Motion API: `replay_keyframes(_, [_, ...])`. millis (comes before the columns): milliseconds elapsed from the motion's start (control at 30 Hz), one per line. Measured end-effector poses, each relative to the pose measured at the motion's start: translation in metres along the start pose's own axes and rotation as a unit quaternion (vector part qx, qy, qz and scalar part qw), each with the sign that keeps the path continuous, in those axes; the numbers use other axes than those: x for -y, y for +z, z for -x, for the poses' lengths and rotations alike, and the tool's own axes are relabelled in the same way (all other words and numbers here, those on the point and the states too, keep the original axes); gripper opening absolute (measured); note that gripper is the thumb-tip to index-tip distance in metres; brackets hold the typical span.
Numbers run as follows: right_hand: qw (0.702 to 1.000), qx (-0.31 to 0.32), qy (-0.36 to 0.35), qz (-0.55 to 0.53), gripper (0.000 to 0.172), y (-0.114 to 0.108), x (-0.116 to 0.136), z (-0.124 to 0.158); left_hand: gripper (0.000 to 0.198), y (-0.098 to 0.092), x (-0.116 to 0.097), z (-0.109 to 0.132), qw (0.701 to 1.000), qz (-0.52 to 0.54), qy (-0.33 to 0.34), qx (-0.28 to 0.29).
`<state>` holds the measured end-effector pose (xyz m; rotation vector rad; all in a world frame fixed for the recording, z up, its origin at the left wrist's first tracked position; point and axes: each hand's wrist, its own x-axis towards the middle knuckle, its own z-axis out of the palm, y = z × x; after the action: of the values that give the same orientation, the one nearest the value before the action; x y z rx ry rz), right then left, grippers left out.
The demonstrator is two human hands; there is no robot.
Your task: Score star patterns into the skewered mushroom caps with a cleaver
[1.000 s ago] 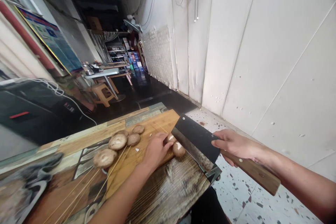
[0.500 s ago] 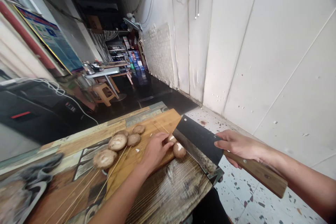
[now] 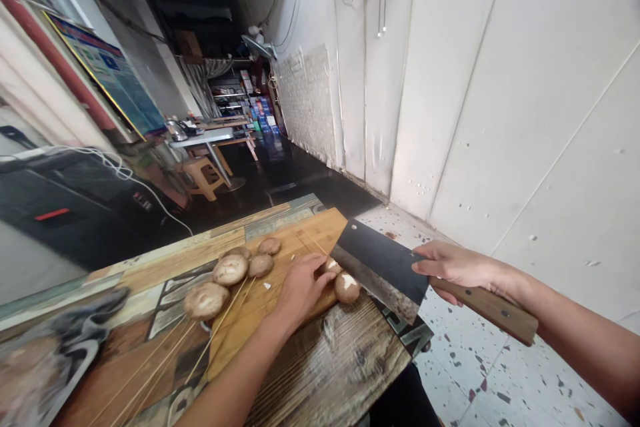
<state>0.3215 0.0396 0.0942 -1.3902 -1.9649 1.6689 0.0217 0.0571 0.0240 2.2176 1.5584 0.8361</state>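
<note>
Wooden-handled cleaver [image 3: 383, 268] sits clamped in our right hand [image 3: 453, 265], blade beside a cut mushroom [image 3: 347, 287]; our left hand [image 3: 301, 287] presses another mushroom half [image 3: 331, 265] on the cutting board [image 3: 260, 300].

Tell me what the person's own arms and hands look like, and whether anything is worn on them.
Both arms are bare as far as the view shows: no sleeve covers the left forearm or the right forearm. The left hand and the right hand have no gloves. No watch, bracelet or ring shows on the wrists or on the fingers in view.
</note>
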Motion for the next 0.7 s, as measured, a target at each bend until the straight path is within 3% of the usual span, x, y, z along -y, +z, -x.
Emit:
replay_keyframes(467, [0.999,0.032,-0.017,-0.041,0.026,0.000,0.002,-0.006,0.017,0.002,0.004,0.001,1.000,-0.006,0.000,-0.013])
replay_keyframes(700, [0.992,0.018,0.004,-0.128,0.028,0.009,-0.005,-0.002,0.015,0.000,0.000,0.001,1.000,-0.002,0.008,-0.010])
